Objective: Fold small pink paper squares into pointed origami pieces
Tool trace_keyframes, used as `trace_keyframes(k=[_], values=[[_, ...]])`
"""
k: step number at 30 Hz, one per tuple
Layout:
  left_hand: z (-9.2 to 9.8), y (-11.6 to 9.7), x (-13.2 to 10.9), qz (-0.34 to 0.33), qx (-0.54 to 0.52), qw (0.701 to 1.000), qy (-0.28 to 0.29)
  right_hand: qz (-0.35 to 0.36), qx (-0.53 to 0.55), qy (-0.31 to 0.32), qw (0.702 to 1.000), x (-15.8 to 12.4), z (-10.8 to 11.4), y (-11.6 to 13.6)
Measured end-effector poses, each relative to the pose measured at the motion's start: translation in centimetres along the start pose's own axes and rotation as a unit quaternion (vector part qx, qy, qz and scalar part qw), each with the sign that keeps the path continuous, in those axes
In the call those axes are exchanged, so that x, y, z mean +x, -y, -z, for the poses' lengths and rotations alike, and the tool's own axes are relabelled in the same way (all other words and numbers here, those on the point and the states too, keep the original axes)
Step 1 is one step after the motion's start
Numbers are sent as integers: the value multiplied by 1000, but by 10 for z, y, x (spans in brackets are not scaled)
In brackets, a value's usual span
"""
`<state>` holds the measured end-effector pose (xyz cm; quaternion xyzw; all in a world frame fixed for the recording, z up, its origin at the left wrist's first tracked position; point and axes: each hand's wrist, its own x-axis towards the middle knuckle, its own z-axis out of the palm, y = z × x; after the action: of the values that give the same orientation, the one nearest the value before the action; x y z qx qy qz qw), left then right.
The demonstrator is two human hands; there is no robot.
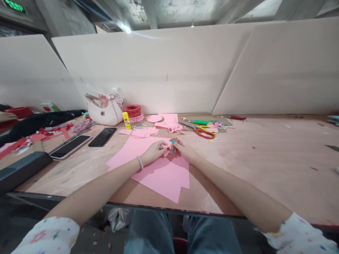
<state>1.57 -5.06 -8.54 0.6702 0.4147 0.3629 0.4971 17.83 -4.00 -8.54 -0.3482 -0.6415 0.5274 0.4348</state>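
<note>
Both your hands together, left hand (153, 152) and right hand (184, 150) pinching a pink paper scrap (167, 150) over pink sheets (161, 180)

- Plain pink paper sheet (159, 176), near the middle
- Pink paper scrap (167, 150), same pink, at the centre
- Teal fingernails (173, 141) on the right, red fingernail (168, 149) on the left
- White sleeves (45, 236) dotted with multicoloured stars, near
- Orange-red scissor handles (204, 133), far right
- Yellow glue stick (126, 120), far left
- Red woven basket (133, 110), far left
</note>
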Motion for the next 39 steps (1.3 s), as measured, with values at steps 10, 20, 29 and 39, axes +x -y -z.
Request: trace_keyframes(k=[10,20,29,39], values=[[-3,0,0,16,-146,986,-78,72,-164,50,983,-2,-4,-1],[-7,-5,0,32,-57,988,-137,25,-105,12,994,-3,-3,0],[-4,-5,-1,95,-13,994,-50,19,-103,29,994,0,0,-7],[-3,-3,0,90,-27,995,-27,27,-45,62,997,2,2,-8]])
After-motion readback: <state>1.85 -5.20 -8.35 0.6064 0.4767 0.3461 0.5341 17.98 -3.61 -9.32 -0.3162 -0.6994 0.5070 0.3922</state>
